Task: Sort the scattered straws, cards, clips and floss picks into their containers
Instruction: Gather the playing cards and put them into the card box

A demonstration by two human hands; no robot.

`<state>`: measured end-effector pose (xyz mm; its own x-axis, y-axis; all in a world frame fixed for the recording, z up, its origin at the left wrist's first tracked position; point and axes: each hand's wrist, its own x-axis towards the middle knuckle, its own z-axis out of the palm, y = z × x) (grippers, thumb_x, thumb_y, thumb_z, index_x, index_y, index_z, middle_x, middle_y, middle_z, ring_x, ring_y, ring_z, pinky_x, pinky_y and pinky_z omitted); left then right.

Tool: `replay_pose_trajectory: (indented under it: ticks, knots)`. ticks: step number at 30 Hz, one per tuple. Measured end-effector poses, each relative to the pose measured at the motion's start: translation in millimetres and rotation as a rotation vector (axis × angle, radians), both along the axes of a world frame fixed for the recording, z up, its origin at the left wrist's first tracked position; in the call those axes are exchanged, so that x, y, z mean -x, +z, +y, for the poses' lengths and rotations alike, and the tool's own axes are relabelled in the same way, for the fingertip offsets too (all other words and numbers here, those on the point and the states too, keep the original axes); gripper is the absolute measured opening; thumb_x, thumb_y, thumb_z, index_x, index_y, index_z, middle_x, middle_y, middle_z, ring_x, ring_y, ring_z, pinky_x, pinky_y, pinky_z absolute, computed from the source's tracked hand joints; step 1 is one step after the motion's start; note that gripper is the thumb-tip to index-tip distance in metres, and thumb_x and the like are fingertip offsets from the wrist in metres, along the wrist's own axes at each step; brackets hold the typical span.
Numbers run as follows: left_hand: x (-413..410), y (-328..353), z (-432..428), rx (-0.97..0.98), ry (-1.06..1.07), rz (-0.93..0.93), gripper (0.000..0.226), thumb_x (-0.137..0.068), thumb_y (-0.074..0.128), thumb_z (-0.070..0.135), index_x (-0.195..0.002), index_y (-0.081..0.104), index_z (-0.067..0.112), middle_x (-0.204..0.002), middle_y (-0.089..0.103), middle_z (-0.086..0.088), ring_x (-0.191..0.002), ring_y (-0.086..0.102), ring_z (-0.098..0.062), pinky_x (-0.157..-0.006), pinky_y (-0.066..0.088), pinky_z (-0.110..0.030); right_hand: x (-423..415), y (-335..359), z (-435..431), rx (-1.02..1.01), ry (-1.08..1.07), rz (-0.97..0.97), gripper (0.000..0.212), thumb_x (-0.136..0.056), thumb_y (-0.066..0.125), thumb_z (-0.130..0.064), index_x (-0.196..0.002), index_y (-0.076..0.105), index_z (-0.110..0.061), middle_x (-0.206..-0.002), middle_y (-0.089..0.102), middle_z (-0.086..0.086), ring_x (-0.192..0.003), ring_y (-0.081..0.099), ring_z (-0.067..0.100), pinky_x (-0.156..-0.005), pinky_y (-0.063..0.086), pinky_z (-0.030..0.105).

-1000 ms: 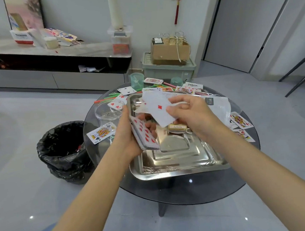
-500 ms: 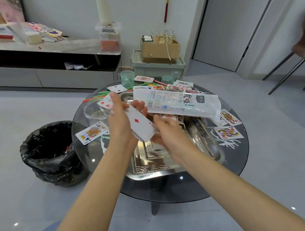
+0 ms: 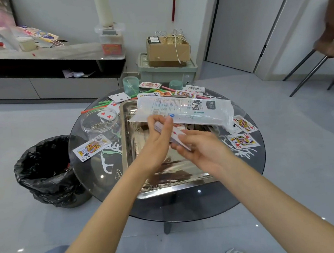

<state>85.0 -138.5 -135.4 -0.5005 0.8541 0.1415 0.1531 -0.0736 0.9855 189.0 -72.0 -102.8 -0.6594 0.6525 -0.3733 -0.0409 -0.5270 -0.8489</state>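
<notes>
Left hand [image 3: 157,145] grips card stack [image 3: 175,134].

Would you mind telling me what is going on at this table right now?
A person is collecting playing cards. Their left hand grips a stack of cards above the metal tray, and the right hand holds its lower end. Loose cards and coloured straws lie scattered on the glass table. A plastic bag lies across the tray, and paper clips sit along its near edge.

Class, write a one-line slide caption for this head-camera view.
Left hand and right hand hold a card stack over the metal tray on a glass table.
</notes>
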Motion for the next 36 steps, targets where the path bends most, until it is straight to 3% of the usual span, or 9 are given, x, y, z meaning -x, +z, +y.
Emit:
replay_pose_trajectory:
  ticks: [3, 5, 10, 14, 18, 23, 26, 28, 36]
  knots:
    - [-6.8, -6.8, 14.5, 0.084, 0.027, -0.005, 0.039, -0.094, 0.029, 0.057, -0.122, 0.029, 0.03, -0.104, 0.053, 0.019, -0.081, 0.059, 0.01, -0.063, 0.046, -0.006, -24.4, 3.7, 25.2, -0.055, -0.101, -0.044, 0.018, -0.087, 0.054, 0.013, -0.1, 0.059, 0.002, -0.104, 0.063, 0.021, -0.058, 0.07, 0.022, -0.047, 0.052, 0.019]
    - [-1.3, -14.4, 28.2, 0.171, 0.225, 0.063, 0.054, -0.095, 0.038, 0.053, -0.133, 0.03, 0.017, -0.117, 0.055, 0.008, -0.1, 0.06, -0.011, -0.08, 0.051, -0.021, -40.0, 1.3, 44.4, -0.157, -0.147, -0.12, 0.025, -0.086, 0.054, 0.013, -0.106, 0.055, -0.002, -0.113, 0.058, 0.022, -0.061, 0.071, 0.024, -0.045, 0.052, 0.019]
    - [13.0, -30.0, 66.3, 0.696, 0.288, 0.759, 0.066, -0.088, 0.053, 0.057, -0.127, 0.043, 0.004, -0.126, 0.051, -0.016, -0.11, 0.053, -0.031, -0.083, 0.046, -0.039, -60.7, -8.1, 77.6, -0.267, -0.175, -0.23, 0.027, -0.086, 0.059, 0.009, -0.104, 0.054, -0.011, -0.12, 0.058, 0.018, -0.095, 0.066, 0.034, -0.046, 0.052, 0.018]
    - [8.0, -28.3, 98.1, 0.782, 0.372, 0.821, 0.093, -0.075, 0.051, 0.077, -0.13, 0.037, 0.004, -0.128, 0.051, -0.015, -0.117, 0.048, -0.032, -0.086, 0.043, -0.041, -66.1, -18.0, 83.3, -0.286, -0.151, -0.193, 0.026, -0.087, 0.059, 0.008, -0.102, 0.055, -0.013, -0.114, 0.062, 0.015, -0.085, 0.069, 0.027, -0.046, 0.052, 0.018]
    - [11.2, -28.8, 110.3, 0.83, 0.397, 0.827, 0.087, -0.074, 0.066, 0.064, -0.126, 0.032, 0.004, -0.124, 0.052, -0.012, -0.112, 0.051, -0.03, -0.074, 0.038, -0.035, -72.2, -29.1, 81.9, -0.303, -0.064, -0.172, 0.03, -0.088, 0.056, 0.008, -0.112, 0.052, -0.01, -0.109, 0.063, 0.012, -0.063, 0.071, 0.017, -0.048, 0.054, 0.019]
    - [18.2, -9.2, 93.3, 0.941, 0.291, 0.859, 0.098, -0.073, 0.052, 0.077, -0.136, 0.035, 0.004, -0.115, 0.059, -0.009, -0.097, 0.057, -0.027, -0.077, 0.048, -0.035, -71.5, -22.2, 82.1, -0.392, -0.005, -0.172, 0.03, -0.088, 0.059, 0.005, -0.111, 0.052, -0.013, -0.113, 0.062, 0.009, -0.071, 0.071, 0.016, -0.052, 0.057, 0.022]
    - [30.9, 13.3, 72.3, 0.956, -0.026, 0.622, 0.056, -0.085, 0.046, 0.062, -0.106, 0.06, 0.011, -0.091, 0.065, -0.009, -0.066, 0.058, -0.019, -0.062, 0.048, -0.026, -76.5, -17.5, 81.5, -0.433, -0.013, -0.195, 0.032, -0.088, 0.061, 0.001, -0.114, 0.053, -0.015, -0.113, 0.063, 0.005, -0.074, 0.072, 0.016, -0.055, 0.059, 0.025]
    - [34.8, 30.6, 54.2, 0.901, -0.141, 0.342, 0.041, -0.089, 0.044, 0.054, -0.081, 0.054, 0.015, -0.068, 0.056, -0.003, -0.049, 0.05, -0.014, -0.052, 0.043, -0.022, -80.7, -15.2, 79.5, -0.432, -0.014, -0.182, 0.034, -0.088, 0.061, 0.0, -0.117, 0.053, -0.015, -0.113, 0.063, 0.004, -0.074, 0.072, 0.016, -0.055, 0.058, 0.024]
    - [16.7, 29.4, -17.4, 0.309, -0.065, -0.927, 0.051, -0.072, 0.07, 0.025, -0.111, 0.05, -0.001, -0.091, 0.065, -0.024, -0.089, 0.067, -0.042, -0.08, 0.057, -0.046, -83.8, 1.3, 51.7, -0.746, 0.082, -0.05, 0.039, -0.087, 0.062, 0.0, -0.105, 0.055, -0.033, -0.106, 0.061, -0.015, -0.079, 0.069, 0.002, -0.05, 0.055, 0.021]
